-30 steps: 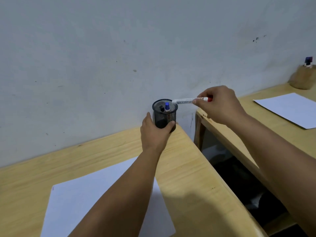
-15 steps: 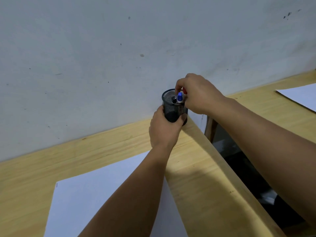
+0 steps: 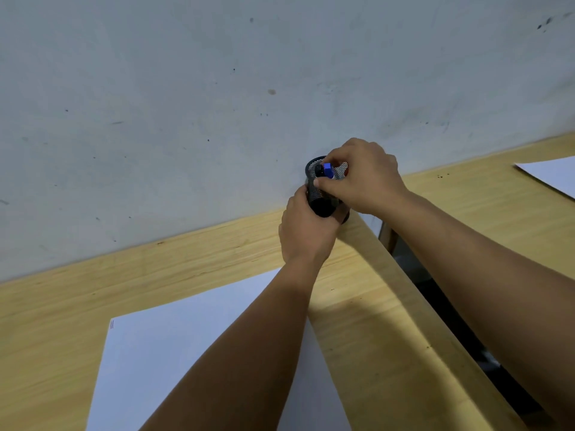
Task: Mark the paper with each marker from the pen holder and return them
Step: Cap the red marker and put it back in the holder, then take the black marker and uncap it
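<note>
A black mesh pen holder (image 3: 314,189) stands at the back right corner of the wooden desk (image 3: 217,253), against the wall. My left hand (image 3: 306,231) is wrapped around its lower part. My right hand (image 3: 362,178) is over its rim, thumb and forefinger pinching the blue-capped marker (image 3: 328,171) that stands inside. A black-capped marker (image 3: 318,168) stands beside it. The red marker is hidden. A white paper (image 3: 174,362) lies in front, with small red marks (image 3: 112,324) at its top left corner.
A grey wall rises right behind the holder. To the right, across a dark gap (image 3: 460,331), stands a second wooden desk (image 3: 485,200) with another white sheet (image 3: 550,175) on it.
My right hand carried the red marker from beside the holder into it, then closed its fingers on the blue-capped marker. My left hand kept hold of the holder.
</note>
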